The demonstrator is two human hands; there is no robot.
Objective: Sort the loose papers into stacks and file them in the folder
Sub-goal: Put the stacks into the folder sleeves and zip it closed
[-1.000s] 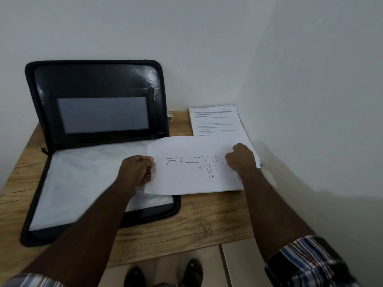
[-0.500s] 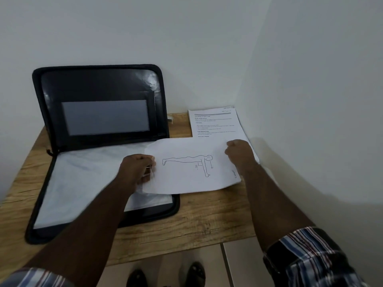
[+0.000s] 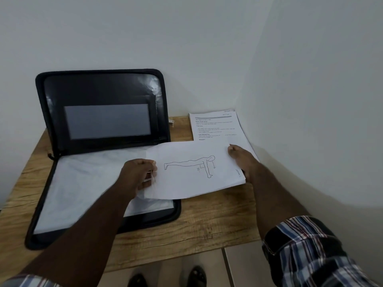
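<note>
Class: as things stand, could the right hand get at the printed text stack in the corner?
Probably yes, once freed: the right hand grips the drawing sheet, the text stack lies just beyond it, uncovered.

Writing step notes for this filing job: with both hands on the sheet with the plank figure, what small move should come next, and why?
Probably slide the drawing sheet leftward and lay it flat in the open folder. The left hand and right hand pinch its two ends, and its left part already overhangs the folder's paper-lined lower half.
</note>
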